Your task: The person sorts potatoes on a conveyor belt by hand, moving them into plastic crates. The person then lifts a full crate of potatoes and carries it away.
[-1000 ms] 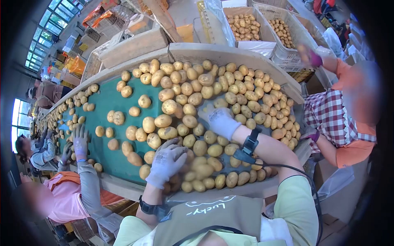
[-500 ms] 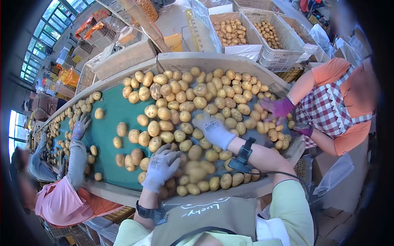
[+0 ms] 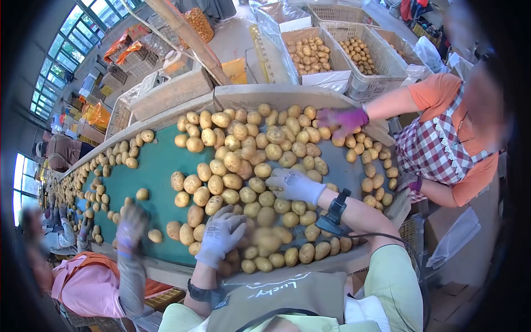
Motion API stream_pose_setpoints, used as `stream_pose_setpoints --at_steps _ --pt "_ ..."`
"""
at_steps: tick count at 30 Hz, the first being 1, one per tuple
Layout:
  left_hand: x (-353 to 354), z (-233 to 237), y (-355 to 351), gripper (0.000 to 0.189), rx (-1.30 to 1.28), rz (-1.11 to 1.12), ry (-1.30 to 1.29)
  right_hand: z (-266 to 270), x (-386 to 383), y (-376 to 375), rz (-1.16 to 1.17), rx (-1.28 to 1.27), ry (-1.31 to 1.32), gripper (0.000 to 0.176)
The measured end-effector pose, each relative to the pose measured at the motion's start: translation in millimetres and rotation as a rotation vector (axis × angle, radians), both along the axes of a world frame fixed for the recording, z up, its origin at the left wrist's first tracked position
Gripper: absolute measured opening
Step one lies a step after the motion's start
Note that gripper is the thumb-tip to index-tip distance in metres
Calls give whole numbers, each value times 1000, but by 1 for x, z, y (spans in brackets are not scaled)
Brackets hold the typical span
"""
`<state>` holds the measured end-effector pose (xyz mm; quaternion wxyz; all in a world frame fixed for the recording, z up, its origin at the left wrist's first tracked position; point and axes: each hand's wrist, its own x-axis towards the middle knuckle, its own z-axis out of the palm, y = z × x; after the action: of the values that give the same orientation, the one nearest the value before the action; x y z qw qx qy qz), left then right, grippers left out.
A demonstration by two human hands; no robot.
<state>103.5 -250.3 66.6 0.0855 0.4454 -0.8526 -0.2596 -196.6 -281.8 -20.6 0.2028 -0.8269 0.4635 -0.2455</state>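
Observation:
Many potatoes (image 3: pixel 224 181) lie spread over a green belt (image 3: pixel 149 177) inside a wooden-edged trough. My left hand (image 3: pixel 220 235), in a pale glove, rests among the potatoes near the trough's front edge. Its fingers are apart and bent over the potatoes, and none is visibly gripped. In a matching glove, my right hand (image 3: pixel 293 185) reaches to the middle of the pile, touching potatoes with its fingers spread. Several potatoes between and below my hands are blurred by motion. Both my wrists carry dark straps.
On the right a co-worker in a checked apron (image 3: pixel 434 141) reaches a purple-gloved hand (image 3: pixel 344 120) into the potatoes. Another co-worker's gloved hand (image 3: pixel 131 227) is blurred at the left. Crates of potatoes (image 3: pixel 362 58) stand behind the wooden rim (image 3: pixel 287 93).
My right hand has shifted slightly down in view; my left hand is nearly unmoved. The right co-worker's purple glove moved up and left, the left co-worker's hand moved down. Potatoes have shifted.

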Motion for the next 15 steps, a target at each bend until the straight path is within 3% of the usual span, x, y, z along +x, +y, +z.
stream_pose_setpoints --at_steps 2,3,5,6,7,9,11,13,15 --pt "0 1 1 27 -11 2 12 20 -9 6 21 -88 28 17" --pt "1 0 2 28 4 6 16 27 -17 -5 84 -347 -44 14" --pt "1 0 2 27 35 5 38 121 -41 -23 -147 -128 595 21" --pt "1 3 2 27 34 5 42 142 -82 -42 -317 -215 605 33" --pt "0 7 2 27 39 -15 18 88 -158 -72 -544 -587 255 51" --pt "2 6 0 28 33 -33 -1 141 -179 -79 -821 -644 474 59" --pt "3 -7 -2 28 -4 -46 12 137 -187 -87 -838 -572 323 56" --pt "-4 0 -2 27 2 -38 2 112 -134 -79 -634 -91 199 52" --pt "-7 -2 0 27 -5 -27 -10 33 -96 -80 -471 112 114 49"
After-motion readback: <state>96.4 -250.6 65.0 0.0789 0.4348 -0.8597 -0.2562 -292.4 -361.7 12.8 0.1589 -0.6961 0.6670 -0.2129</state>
